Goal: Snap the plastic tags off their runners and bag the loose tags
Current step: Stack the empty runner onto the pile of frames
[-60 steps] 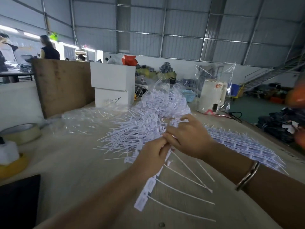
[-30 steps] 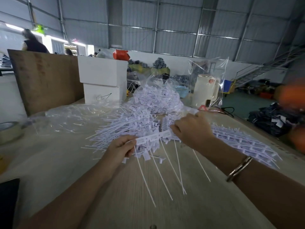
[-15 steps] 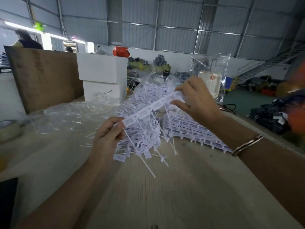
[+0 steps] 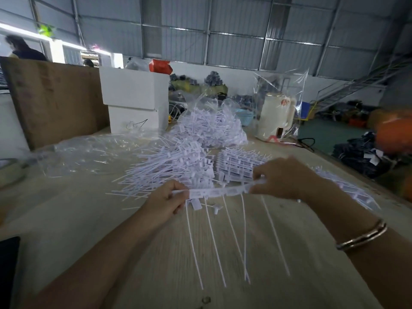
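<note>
The runner strip [image 4: 219,192] is now held low at frame centre, just above the wooden table [image 4: 278,293]; half a sec earlier it was raised toward the upper middle, over the loose tag pile [image 4: 178,168]. It is pinched at one end by the left hand [image 4: 165,202] and at the other by the right hand [image 4: 283,178], both closed on it. About five tags are seen hanging from it w/ long tails toward the lower frame, so snapping is judged still pending on this strip.

Containers: a clear plastic bag [image 4: 89,152] is laid flat at mid-left, only a few stray tags inside. A 2nd clear bag [image 4: 278,85], upper right, is wrapped round a cream kettle [image 4: 275,114]. Contents of the white box [image 4: 133,92] cannot be told. Bagging is barely begun.
</note>
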Tool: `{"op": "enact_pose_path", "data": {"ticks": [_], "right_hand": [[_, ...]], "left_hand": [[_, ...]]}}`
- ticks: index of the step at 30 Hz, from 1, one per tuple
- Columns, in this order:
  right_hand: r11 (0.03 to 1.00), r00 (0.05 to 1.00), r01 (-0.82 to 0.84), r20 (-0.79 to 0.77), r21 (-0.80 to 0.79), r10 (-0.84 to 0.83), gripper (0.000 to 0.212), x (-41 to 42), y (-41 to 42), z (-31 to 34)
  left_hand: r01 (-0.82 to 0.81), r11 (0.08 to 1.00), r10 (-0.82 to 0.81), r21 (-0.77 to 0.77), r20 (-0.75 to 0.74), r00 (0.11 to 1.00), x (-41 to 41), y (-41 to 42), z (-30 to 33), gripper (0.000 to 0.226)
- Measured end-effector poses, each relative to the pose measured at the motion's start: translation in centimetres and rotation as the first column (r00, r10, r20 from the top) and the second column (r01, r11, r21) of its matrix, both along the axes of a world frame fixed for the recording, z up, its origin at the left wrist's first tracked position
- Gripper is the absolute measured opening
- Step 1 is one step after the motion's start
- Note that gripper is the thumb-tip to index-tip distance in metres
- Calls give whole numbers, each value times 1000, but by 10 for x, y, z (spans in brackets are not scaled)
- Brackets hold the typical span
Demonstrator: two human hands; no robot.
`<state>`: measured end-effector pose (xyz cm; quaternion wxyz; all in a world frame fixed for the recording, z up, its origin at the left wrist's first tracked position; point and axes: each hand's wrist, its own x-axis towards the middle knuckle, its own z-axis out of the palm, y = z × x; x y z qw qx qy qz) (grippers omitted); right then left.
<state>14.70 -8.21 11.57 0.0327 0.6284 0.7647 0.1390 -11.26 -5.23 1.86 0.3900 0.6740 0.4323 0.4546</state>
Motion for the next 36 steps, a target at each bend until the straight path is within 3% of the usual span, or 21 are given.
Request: {"op": "enact_pose_path", "data": {"ticks": [3,8,11,18,22,25,28,29,32,36], "right_hand": [[996,995,31,-87,-89,-39,28,-6,1,-29],[954,877,-264,-376,143,299,36,-55,-2,-80],[955,807,-251,-510,160,297,39,-70,-2,-94],[913,834,-277,-396,301,384,24,-65,-4,-103],[923,712,-242,-592,298,378,24,-67,-4,-103],[936,636,-226,-686,271,352,21,-70,-3,-105],[967,440,-18,-867,253,235,20,-59,0,-99],[967,420,16,-880,253,223,17,-53,1,-97],[951,555,-50,-783,305,281,3,-48,-4,-99],[913,589,-131,-711,385,384,14,-59,-6,-101]], "left_hand": [[34,999,-33,4,-103,994,3,-1,-5,12],[112,993,-101,40,-223,970,8,1,-10,6],[116,990,-94,77,-249,964,8,0,-13,6],[171,976,-135,134,-238,962,8,-6,-12,7],[129,968,-76,214,-237,969,8,-6,-11,10],[176,970,-156,167,-127,980,10,-8,-8,11],[194,976,-198,94,32,980,6,-12,-5,14],[193,977,-198,89,45,979,4,-13,-5,15],[176,961,-136,213,-189,972,5,-14,-4,14],[184,936,-35,300,-441,897,6,-7,-9,9]]}}
